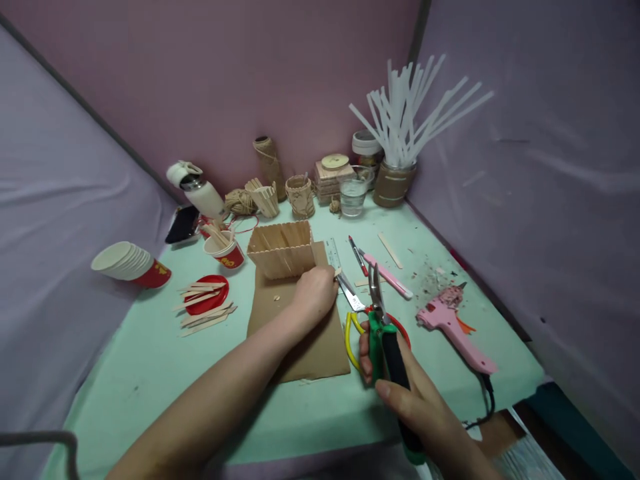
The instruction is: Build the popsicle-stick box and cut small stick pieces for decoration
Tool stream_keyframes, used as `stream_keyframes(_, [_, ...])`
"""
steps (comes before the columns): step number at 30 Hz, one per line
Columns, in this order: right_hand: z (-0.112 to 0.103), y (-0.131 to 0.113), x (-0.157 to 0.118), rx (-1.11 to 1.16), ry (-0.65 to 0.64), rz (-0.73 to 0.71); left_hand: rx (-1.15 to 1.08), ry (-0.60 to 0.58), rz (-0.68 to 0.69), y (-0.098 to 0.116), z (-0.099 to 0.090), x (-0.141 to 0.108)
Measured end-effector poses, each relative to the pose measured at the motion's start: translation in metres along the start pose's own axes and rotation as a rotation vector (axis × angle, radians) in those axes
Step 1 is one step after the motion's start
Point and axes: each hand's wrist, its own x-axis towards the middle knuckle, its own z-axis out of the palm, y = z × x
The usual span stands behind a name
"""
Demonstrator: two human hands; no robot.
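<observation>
My right hand (415, 393) is wrapped round green-and-black pruning shears (383, 340), blades pointing up and away. My left hand (316, 293) is closed over the right part of a brown cardboard sheet (305, 347); a small pale piece of wood (338, 272) shows at its fingertips. Just behind that hand stands a box made of wooden sticks (281, 250), on the cardboard's far end. Scissors (351, 293) with red handles lie between my hands, partly behind the shears. Yellow handles (350, 340) show beside my right fingers.
Glue gun (457, 327) and pink cutter (390, 275) lie right. Left are a red plate (207, 297) with sticks, a cup of sticks (225, 250) and stacked paper cups (130, 263). A water glass (353, 197) and a jar of white strips (395, 183) stand at the back.
</observation>
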Motion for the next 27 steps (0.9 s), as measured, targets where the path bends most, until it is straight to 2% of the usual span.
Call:
stream_keyframes(6, [0.004,0.000,0.000,0.004,-0.015,0.012,-0.027,0.010,0.023,0.000,0.001,0.001])
stream_keyframes(11, [0.012,-0.003,0.001,0.038,0.018,0.029,-0.186,0.111,0.043,-0.008,-0.016,-0.025])
stream_keyframes(15, [0.021,-0.005,0.005,0.031,-0.044,0.041,-0.236,0.201,-0.023,-0.034,-0.028,-0.061])
stream_keyframes(18, [0.029,-0.005,0.010,0.010,-0.110,0.057,-0.187,0.195,-0.093,-0.060,-0.023,-0.081])
stream_keyframes(23, [0.044,-0.008,0.016,-0.038,-0.148,0.103,-0.163,0.153,-0.169,-0.088,-0.008,-0.088])
stream_keyframes(25, [0.049,-0.010,0.018,-0.061,-0.157,0.129,-0.262,0.160,-0.179,-0.094,-0.008,-0.088])
stream_keyframes(27, [0.051,-0.011,0.019,-0.070,-0.154,0.138,-0.455,0.178,-0.202,-0.100,-0.011,-0.090])
